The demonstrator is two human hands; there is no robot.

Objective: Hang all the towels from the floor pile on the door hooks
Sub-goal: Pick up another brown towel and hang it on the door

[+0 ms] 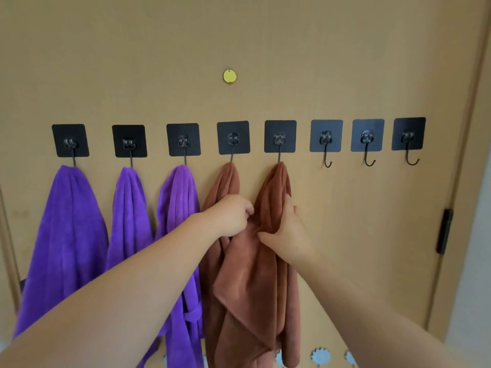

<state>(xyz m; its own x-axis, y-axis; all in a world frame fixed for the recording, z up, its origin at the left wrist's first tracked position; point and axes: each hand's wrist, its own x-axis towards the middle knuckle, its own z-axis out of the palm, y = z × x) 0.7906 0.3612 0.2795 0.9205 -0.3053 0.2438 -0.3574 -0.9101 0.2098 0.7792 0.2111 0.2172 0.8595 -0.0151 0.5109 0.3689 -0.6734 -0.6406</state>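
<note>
A row of black adhesive hooks runs across the tan door (239,35). Three purple towels (66,235) hang from the three left hooks. Two brown towels hang beside them: one (225,181) on the fourth hook, one (273,187) on the fifth hook (280,136). My left hand (229,215) pinches the left edge of the fifth-hook brown towel, fingers curled. My right hand (287,235) grips the same towel's right side, thumb under a fold. Three hooks to the right are bare, the nearest (326,139) just right of the held towel.
A round gold disc (229,76) sits on the door above the hooks. A black hinge (445,231) is on the door's right edge, by the frame. Pale flower-shaped marks (320,356) show low on the door. The floor pile is out of view.
</note>
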